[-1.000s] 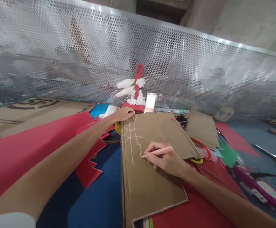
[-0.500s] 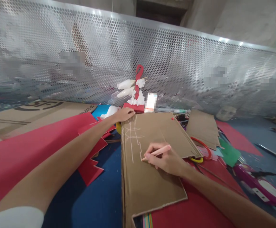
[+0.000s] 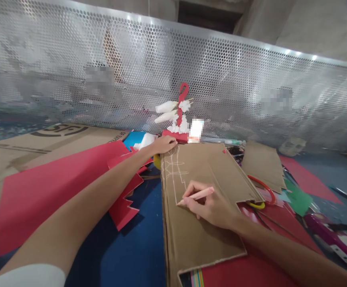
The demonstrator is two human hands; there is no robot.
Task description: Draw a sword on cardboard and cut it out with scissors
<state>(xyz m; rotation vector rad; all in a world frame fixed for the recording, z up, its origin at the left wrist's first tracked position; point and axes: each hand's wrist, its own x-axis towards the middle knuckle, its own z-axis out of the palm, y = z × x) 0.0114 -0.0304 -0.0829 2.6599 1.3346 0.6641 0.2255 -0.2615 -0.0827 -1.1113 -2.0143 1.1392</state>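
My right hand point(image 3: 205, 204) is closed around a pale pink pen point(image 3: 202, 193), its tip touching a brown cardboard sheet point(image 3: 209, 235). Pale lines run down the sheet's left side: a long stroke, short crossbars and a stepped edge, the pen tip being at the long stroke's lower end. At the sheet's upper left corner, my left hand point(image 3: 165, 144) rests with curled fingers gripping the edge; the fingertips are partly hidden. Just beyond it stands a red hook-shaped stand point(image 3: 182, 97) with white flower-like pieces on a red base.
Red paper point(image 3: 62, 183) and jagged red offcuts point(image 3: 124, 215) lie left, near a white bottle point(image 3: 146, 140). On the right are scissors with red and yellow handles point(image 3: 263, 185), a cardboard offcut point(image 3: 265, 161), green paper point(image 3: 299, 197) and a purple corded device point(image 3: 332, 239). A perforated metal panel point(image 3: 227, 75) stands behind.
The pen tip has moved from the stepped line's lower end left to the long stroke's lower end. My left hand stays at the corner. The whole view has shifted slightly.
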